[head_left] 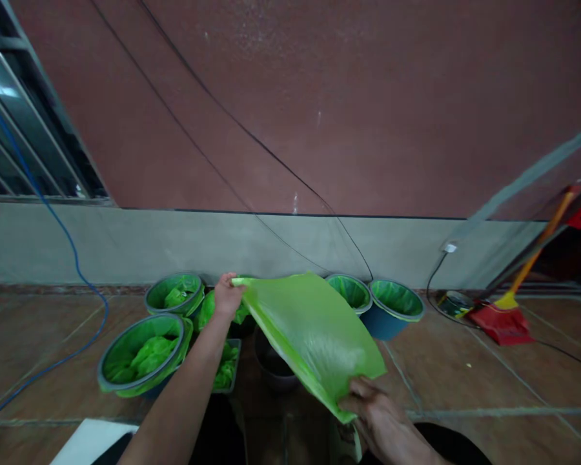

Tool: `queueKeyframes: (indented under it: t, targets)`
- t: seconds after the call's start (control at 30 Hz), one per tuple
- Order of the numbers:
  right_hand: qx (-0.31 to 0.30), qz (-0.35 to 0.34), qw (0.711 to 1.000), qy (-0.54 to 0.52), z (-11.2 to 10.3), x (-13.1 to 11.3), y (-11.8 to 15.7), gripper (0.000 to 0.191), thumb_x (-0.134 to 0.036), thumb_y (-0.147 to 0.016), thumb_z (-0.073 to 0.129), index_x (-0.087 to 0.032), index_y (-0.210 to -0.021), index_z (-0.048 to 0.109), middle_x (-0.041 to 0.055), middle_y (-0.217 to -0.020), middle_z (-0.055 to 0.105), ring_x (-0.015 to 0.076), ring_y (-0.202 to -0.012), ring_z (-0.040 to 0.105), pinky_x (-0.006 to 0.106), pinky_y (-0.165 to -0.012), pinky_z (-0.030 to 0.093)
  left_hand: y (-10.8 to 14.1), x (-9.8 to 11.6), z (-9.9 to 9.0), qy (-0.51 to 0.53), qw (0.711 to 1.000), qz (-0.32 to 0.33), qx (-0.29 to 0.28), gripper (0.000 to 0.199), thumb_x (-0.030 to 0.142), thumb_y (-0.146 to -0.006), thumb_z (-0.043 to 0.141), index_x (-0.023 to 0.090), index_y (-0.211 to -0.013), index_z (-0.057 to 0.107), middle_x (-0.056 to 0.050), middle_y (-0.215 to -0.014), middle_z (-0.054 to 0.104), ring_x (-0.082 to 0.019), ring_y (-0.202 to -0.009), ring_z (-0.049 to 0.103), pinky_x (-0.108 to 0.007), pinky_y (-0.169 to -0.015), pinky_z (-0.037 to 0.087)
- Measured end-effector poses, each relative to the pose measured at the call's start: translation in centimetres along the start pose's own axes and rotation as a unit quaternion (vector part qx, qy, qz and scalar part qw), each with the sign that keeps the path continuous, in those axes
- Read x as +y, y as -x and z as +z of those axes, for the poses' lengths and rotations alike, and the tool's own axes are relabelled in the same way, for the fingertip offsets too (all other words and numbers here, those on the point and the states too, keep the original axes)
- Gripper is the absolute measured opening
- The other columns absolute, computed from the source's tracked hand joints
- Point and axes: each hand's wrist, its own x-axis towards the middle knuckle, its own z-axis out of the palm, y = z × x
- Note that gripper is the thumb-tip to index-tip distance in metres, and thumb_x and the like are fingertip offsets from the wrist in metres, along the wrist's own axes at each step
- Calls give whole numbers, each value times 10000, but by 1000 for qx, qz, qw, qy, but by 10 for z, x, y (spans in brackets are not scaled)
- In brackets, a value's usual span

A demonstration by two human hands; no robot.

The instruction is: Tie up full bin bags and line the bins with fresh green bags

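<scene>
A light green plastic bag is stretched out flat in the air between my two hands. My left hand pinches its far left corner. At the near right end, my right hand is closed on the bag's edge. Beneath the bag stands a dark bin, partly covered by it, with no green lining showing. Just right of the bag are two blue bins lined in green, one bin partly behind it and another bin beside that.
Left of my arm stand a round lined bin and a smaller one behind it. A square container holds green bags. A blue hose crosses the floor at left; a red dustpan and a can sit at right.
</scene>
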Motion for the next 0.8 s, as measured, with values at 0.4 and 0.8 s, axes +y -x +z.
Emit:
queueKeyframes:
  t: [0.4, 0.8]
  targets:
    - [-2, -55, 996, 65, -12, -14, -9, 274, -10, -826, 481, -198, -788, 677, 30, -811, 648, 160, -738, 589, 282, -626, 354, 18, -9, 10, -23, 998, 50, -16, 409, 143, -599, 650, 173, -1007, 657, 49, -645, 619, -124, -576, 559, -238, -592, 442]
    - [308, -135, 939, -66, -39, -43, 10, 152, -116, -787, 593, -260, -824, 628, 68, -1291, 598, 298, -1218, 533, 524, -1005, 441, 11, -42, -30, -130, 988, -38, 68, 257, 66, -478, 582, 165, -709, 634, 32, -578, 579, -170, -578, 552, -301, -609, 461]
